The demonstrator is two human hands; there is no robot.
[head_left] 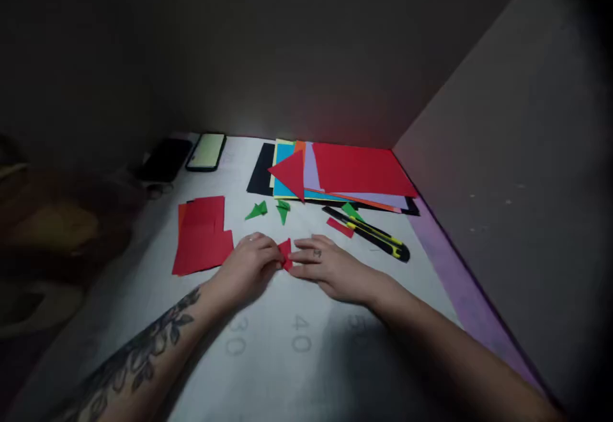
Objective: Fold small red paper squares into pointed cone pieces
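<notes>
A small folded piece of red paper (286, 253) lies on the white surface between my hands. My left hand (256, 259) pinches its left edge, with the fingers bent and closed together. From the other side, my right hand (330, 269) rests flat with its fingers stretched out, and the fingertips touch the paper's right edge. Two folded green paper pieces (257, 210) lie just beyond my hands. To the left of my left hand are larger red sheets (204, 237), with an orange edge showing underneath.
A black and yellow box cutter (378, 240) lies right of centre, beside a red strip (340, 227) and a green scrap (352, 210). Behind is a stack of coloured sheets (364, 170) with a red triangle (292, 175) on top. A phone (207, 152) lies back left. Walls stand behind and right.
</notes>
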